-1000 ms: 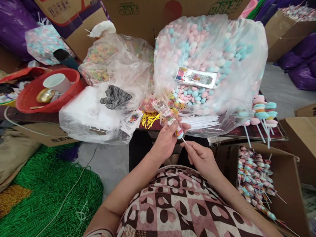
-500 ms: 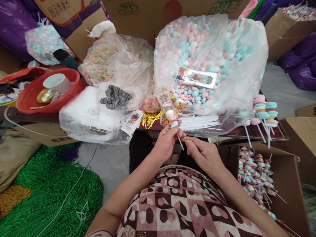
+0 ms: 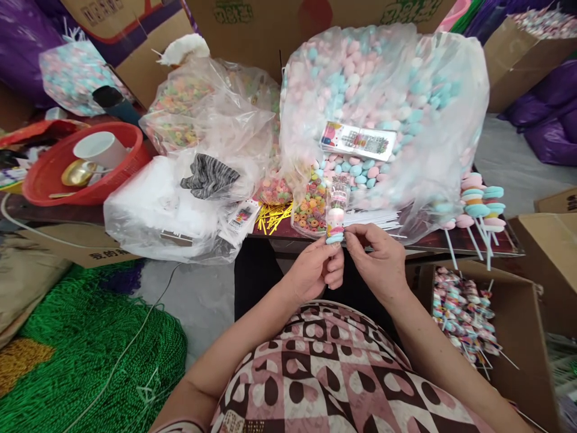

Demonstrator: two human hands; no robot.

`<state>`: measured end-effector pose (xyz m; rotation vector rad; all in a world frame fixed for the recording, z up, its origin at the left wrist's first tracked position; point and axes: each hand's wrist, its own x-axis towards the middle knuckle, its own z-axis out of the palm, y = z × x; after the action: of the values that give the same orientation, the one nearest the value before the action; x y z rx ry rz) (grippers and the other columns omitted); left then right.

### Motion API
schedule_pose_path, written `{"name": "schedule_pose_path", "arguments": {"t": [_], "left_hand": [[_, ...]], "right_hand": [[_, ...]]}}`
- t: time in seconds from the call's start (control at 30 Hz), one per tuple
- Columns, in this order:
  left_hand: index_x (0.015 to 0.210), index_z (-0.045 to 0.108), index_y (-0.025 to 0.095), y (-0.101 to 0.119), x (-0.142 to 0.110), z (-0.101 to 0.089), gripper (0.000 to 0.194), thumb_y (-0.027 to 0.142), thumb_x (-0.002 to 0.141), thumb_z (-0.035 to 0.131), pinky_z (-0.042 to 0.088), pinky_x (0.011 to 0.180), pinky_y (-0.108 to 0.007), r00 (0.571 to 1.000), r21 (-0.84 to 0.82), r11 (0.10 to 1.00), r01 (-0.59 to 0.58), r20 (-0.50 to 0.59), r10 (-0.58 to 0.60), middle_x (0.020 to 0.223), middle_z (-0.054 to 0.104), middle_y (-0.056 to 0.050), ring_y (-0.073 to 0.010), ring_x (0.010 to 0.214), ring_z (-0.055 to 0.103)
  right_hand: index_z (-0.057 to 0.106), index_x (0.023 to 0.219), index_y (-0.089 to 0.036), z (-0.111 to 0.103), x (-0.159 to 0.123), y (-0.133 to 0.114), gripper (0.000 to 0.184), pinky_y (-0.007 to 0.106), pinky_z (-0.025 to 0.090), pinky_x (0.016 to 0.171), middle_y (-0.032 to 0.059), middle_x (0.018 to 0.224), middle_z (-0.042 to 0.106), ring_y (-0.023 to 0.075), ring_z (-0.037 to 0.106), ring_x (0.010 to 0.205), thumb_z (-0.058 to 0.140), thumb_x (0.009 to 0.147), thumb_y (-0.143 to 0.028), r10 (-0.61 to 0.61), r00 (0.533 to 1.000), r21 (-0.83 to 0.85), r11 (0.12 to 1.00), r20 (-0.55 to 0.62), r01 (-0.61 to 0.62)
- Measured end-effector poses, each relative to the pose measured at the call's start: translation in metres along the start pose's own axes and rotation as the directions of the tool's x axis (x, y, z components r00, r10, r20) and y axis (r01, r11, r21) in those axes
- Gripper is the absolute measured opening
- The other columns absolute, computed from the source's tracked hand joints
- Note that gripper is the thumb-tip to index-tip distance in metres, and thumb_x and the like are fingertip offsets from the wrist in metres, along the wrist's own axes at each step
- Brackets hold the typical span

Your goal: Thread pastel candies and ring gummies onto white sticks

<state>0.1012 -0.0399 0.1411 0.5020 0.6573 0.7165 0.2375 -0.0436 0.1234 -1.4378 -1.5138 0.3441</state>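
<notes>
A marshmallow candy skewer (image 3: 335,218) in a clear printed wrapper stands nearly upright before me, pink and white pieces above a pale blue one. My left hand (image 3: 318,269) is closed around its lower end, hiding the stick. At the skewer's right side, my right hand (image 3: 379,258) has thumb and forefinger pinched together by the blue piece; whatever is between them is too small to make out. Yellow twist ties (image 3: 273,217) lie left of the skewer, close to ring gummies (image 3: 310,207) in a clear bag. White sticks (image 3: 372,219) lie behind my right hand.
A large bag of marshmallows (image 3: 406,78) carries a stack of printed cards (image 3: 358,142). On the left are a plastic bag of white wrappers (image 3: 148,204) and a red basket (image 3: 40,189). Unwrapped skewers (image 3: 478,201) overhang the right table edge above a carton (image 3: 523,337) of wrapped ones.
The skewer has moved right and turned more upright. My left hand has shifted right and now covers the stick; my right hand has risen beside the lowest marshmallow.
</notes>
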Motion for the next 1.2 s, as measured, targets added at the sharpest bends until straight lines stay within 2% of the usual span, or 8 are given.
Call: {"name": "schedule_pose_path", "arguments": {"t": [0.1,0.2,0.4,0.57,0.7,0.8,0.97,1.2], "left_hand": [[0.066,0.042,0.017,0.002,0.001,-0.001,0.030,0.035,0.086,0.056,0.028,0.037,-0.016,0.999,-0.020,0.999,0.033,0.023,-0.032,0.051,0.038,0.009,-0.0020,0.035,0.029],[0.069,0.042,0.018,0.001,0.003,0.000,0.031,0.036,0.085,0.061,0.021,0.035,-0.015,1.000,-0.028,1.000,0.000,-0.029,-0.001,0.049,0.035,0.010,-0.0011,0.034,0.023],[0.081,0.047,0.019,-0.005,0.005,0.001,0.033,0.042,0.079,0.071,0.015,0.033,-0.014,0.991,-0.022,0.998,-0.055,-0.126,0.052,0.045,0.033,0.013,-0.0009,0.032,0.018],[0.078,0.044,0.019,-0.005,0.004,0.002,0.037,0.037,0.074,0.076,0.017,0.034,-0.014,0.993,-0.035,0.999,-0.041,-0.112,0.036,0.044,0.035,0.013,-0.0009,0.031,0.020],[0.079,0.043,0.020,-0.005,0.003,0.004,0.034,0.036,0.076,0.073,0.018,0.034,-0.014,0.985,0.007,0.998,-0.059,-0.160,0.059,0.045,0.037,0.013,-0.0014,0.031,0.023],[0.079,0.043,0.020,-0.005,0.002,0.004,0.030,0.035,0.077,0.069,0.017,0.035,-0.015,0.985,0.020,0.999,-0.043,-0.165,0.046,0.047,0.038,0.012,-0.0017,0.032,0.023],[0.067,0.037,0.020,-0.005,0.000,0.002,0.031,0.034,0.080,0.061,0.018,0.036,-0.016,0.991,0.026,0.999,-0.023,-0.129,0.026,0.046,0.036,0.011,-0.0015,0.033,0.024],[0.079,0.044,0.021,-0.008,-0.001,-0.001,0.030,0.038,0.078,0.069,0.015,0.034,-0.016,0.992,0.024,0.999,-0.025,-0.122,0.027,0.046,0.037,0.013,-0.0015,0.031,0.022]], "right_hand": [[0.067,0.081,-0.019,0.001,0.000,0.002,0.011,0.024,0.046,0.055,-0.0013,0.066,0.066,0.0112,0.057,0.053,0.056,0.083,-0.019,-0.034,0.999,-0.050,0.998,-0.026,0.033],[0.064,0.078,-0.020,0.000,-0.001,-0.001,0.009,0.023,0.045,0.054,-0.0025,0.064,0.063,0.0108,0.056,0.052,0.055,0.081,-0.017,-0.065,0.997,-0.061,0.996,-0.035,0.063],[0.057,0.076,-0.020,-0.003,-0.008,-0.001,0.010,0.022,0.045,0.056,-0.0029,0.062,0.060,0.0106,0.057,0.055,0.054,0.079,-0.012,-0.282,0.959,-0.174,0.945,0.003,0.278],[0.059,0.080,-0.020,0.000,-0.017,0.013,0.009,0.023,0.046,0.052,-0.0025,0.063,0.062,0.0117,0.058,0.053,0.053,0.083,-0.014,-0.217,0.973,-0.133,0.965,0.080,0.226],[0.062,0.098,-0.019,-0.001,-0.017,0.009,0.012,0.024,0.050,0.061,0.0008,0.079,0.069,0.0123,0.063,0.061,0.056,0.087,-0.017,-0.143,0.990,-0.124,0.982,0.013,0.143],[0.062,0.094,-0.020,-0.001,-0.014,0.005,0.009,0.025,0.050,0.061,0.0009,0.078,0.069,0.0129,0.064,0.063,0.058,0.088,-0.016,-0.199,0.980,-0.143,0.969,0.019,0.200],[0.062,0.090,-0.019,0.000,-0.008,0.009,0.007,0.024,0.048,0.060,0.0006,0.076,0.069,0.0127,0.064,0.062,0.059,0.087,-0.014,-0.278,0.960,-0.201,0.940,0.022,0.276],[0.060,0.086,-0.020,0.001,-0.001,0.011,0.009,0.024,0.047,0.059,0.0003,0.074,0.069,0.0132,0.064,0.063,0.057,0.084,-0.012,-0.352,0.934,-0.267,0.895,0.067,0.357]]}}
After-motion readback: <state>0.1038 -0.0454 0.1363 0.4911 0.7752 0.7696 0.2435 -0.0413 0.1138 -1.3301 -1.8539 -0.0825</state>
